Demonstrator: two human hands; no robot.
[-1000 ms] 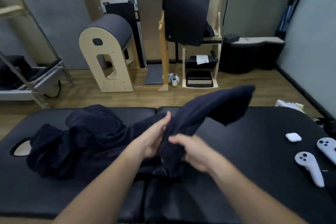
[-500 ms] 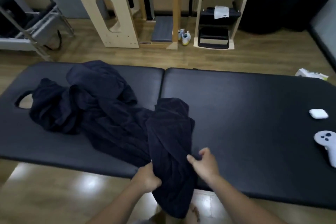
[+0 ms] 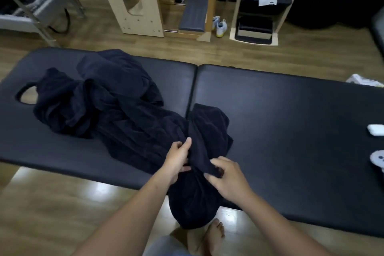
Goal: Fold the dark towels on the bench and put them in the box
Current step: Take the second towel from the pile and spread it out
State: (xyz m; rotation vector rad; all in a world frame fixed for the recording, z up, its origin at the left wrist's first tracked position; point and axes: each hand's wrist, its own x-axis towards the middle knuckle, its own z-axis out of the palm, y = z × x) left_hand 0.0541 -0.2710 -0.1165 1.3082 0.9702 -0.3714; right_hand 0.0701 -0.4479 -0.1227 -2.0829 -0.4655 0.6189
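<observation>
A heap of dark navy towels (image 3: pixel 99 101) lies rumpled on the left half of the black padded bench (image 3: pixel 291 114). One dark towel (image 3: pixel 207 131) drapes over the bench's near edge and hangs toward the floor. My left hand (image 3: pixel 177 159) grips this towel at its left side. My right hand (image 3: pixel 225 176) pinches a fold of the same towel just to the right. No box is in view.
A white case (image 3: pixel 376 130) and a white controller (image 3: pixel 379 160) lie at the bench's right end. The bench has a face hole (image 3: pixel 26 94) at far left. Wooden exercise equipment (image 3: pixel 137 0) and shoes (image 3: pixel 219 26) stand beyond it. My bare foot (image 3: pixel 214 233) is below.
The towel held up over the bench a second ago now lies draped across the near edge. My hands have shifted up along it and taken new grips.
</observation>
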